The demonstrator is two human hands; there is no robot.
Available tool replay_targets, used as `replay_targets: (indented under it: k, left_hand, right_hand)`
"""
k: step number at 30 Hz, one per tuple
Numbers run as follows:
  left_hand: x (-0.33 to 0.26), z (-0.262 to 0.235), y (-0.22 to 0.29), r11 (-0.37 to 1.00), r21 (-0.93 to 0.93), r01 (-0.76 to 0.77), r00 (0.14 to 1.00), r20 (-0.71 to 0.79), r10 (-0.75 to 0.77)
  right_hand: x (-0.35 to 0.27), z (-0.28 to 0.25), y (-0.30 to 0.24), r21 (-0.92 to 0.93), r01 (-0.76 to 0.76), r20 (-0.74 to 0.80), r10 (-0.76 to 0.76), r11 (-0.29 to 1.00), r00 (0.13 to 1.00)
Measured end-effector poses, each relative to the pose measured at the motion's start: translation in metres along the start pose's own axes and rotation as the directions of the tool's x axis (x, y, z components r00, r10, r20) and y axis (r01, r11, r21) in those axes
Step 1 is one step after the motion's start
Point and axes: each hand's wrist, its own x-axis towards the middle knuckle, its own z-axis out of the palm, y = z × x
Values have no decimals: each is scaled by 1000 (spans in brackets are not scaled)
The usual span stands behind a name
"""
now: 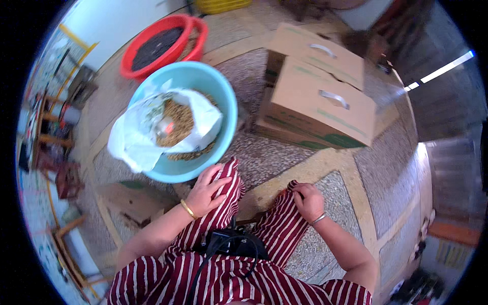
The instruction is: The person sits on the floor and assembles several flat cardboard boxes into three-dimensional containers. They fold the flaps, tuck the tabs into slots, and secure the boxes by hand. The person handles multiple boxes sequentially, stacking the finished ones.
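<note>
Single head-worn fisheye view, looking steeply down from above the person's own lap. Forearms enter from the lower edge; left hand (206, 190) and right hand (307, 201) sit low-centre, near the lens, on the striped trousers (277, 234). Picture upright, its left is the person's left. Beyond the knees the view faces forward over the speckled floor (386, 173): blue basin (226, 96) upper left of centre, red basin (152, 63) further behind it, cardboard boxes (317, 109) upper right. Wide angle, so floor lines bend toward the round black rim; things at the edge look small and blurred. No second view to overlap with.
</note>
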Motion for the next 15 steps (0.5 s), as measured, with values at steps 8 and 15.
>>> replay_targets:
  k: [8, 15]
  left_hand:
    - [-78, -21, -22, 997, -71, -9, 988, -152, -2]
    - [-104, 2, -39, 980, -165, -109, 939, -342, 47]
  right_hand:
    - [33, 60, -39, 70, 102, 153, -111, 992, 982]
    - [33, 75, -47, -271, 124, 152, -84, 955, 985]
